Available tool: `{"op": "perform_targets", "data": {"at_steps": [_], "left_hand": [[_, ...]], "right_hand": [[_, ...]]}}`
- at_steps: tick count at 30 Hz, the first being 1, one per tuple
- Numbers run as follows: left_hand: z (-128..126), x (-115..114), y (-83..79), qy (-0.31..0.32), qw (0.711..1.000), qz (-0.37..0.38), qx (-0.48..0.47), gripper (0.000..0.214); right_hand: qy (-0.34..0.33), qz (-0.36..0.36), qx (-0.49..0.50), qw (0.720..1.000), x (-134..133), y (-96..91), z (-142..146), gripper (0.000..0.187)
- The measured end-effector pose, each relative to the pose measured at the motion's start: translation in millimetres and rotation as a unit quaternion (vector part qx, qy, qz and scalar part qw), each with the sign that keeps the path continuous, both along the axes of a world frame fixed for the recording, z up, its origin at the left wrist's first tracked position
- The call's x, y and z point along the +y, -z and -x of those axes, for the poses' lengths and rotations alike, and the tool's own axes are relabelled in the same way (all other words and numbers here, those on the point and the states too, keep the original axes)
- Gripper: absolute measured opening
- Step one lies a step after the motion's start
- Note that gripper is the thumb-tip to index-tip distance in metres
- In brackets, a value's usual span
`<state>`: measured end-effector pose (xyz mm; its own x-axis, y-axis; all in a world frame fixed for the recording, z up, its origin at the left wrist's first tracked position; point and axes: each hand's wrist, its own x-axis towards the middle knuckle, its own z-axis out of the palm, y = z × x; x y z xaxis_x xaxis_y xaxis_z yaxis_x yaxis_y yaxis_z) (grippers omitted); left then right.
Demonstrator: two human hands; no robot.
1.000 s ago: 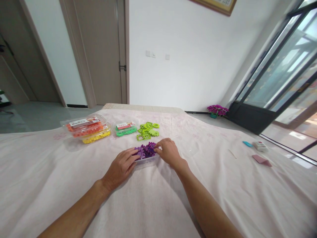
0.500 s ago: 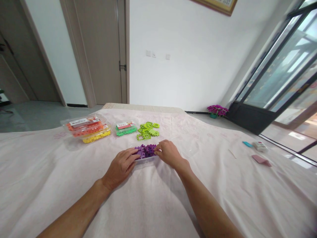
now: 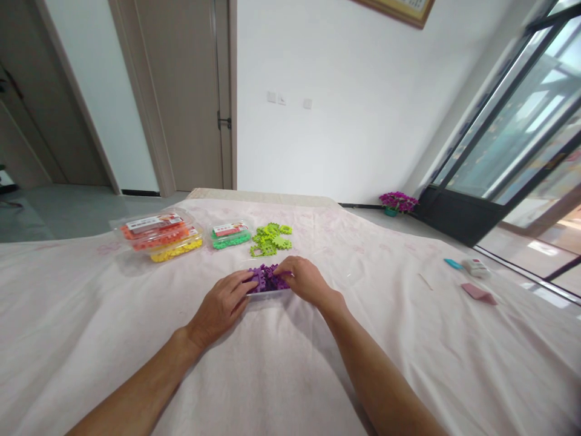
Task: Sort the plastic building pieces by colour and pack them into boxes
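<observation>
A shallow clear plastic box (image 3: 267, 295) filled with purple interlocking building pieces (image 3: 269, 277) lies on the cloth in front of me. Closed round the box's left end is my left hand (image 3: 227, 293), its fingertips resting on a flat purple piece (image 3: 258, 278). My right hand (image 3: 305, 278) reaches over the right end, fingers curled down among the purple pieces in a pinch; what is between the fingertips is mostly hidden. Just beyond the box, lime-green interlocking pieces (image 3: 271, 239) lie loose in a heap.
Back left, a lidded box of orange pieces (image 3: 158, 231) rests on one of yellow pieces (image 3: 177, 249). Beside them is a box of green pieces (image 3: 230, 235). At right lie a blue item (image 3: 452, 264), a white pack (image 3: 475, 268) and a pink folded piece (image 3: 479, 293) on the bedspread (image 3: 281, 375).
My right hand's fingers have moved slightly left, further over the purple pieces. The left hand stays at the box's left end.
</observation>
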<state>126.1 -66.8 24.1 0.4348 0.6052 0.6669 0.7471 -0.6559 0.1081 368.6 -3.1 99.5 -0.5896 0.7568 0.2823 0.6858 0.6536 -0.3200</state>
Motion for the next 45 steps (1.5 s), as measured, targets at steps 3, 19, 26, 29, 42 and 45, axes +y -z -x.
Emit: {"op": "perform_targets", "data": {"at_steps": [3, 19, 26, 29, 42, 45], "left_hand": [[-1.1, -0.6, -0.7, -0.001, 1.000, -0.001, 0.000, 0.034], [-3.2, -1.7, -5.1, 0.015, 1.000, -0.018, -0.013, 0.031], [-1.8, -0.9, -3.5, 0.015, 1.000, -0.018, -0.007, 0.031], [-1.6, -1.1, -3.8, 0.014, 1.000, -0.017, -0.011, 0.031], [-1.0, -4.3, -8.2, 0.038, 0.999, -0.026, -0.020, 0.027], [-1.4, -4.4, -9.1, 0.040, 0.999, -0.025, -0.022, 0.028]], "right_hand": [[0.013, 0.000, 0.016, 1.000, 0.7, 4.6, 1.3, 0.030], [0.174, 0.140, -0.053, 0.973, 13.6, -11.8, -62.7, 0.028], [0.199, 0.166, -0.209, 0.943, 1.8, -5.1, -61.4, 0.048], [0.204, 0.196, -0.201, 0.938, 4.2, -6.1, -63.4, 0.034], [0.190, 0.191, 0.389, 0.881, 20.4, -5.2, -48.4, 0.027], [0.149, 0.269, 0.480, 0.821, 14.0, -1.2, -21.5, 0.032]]}}
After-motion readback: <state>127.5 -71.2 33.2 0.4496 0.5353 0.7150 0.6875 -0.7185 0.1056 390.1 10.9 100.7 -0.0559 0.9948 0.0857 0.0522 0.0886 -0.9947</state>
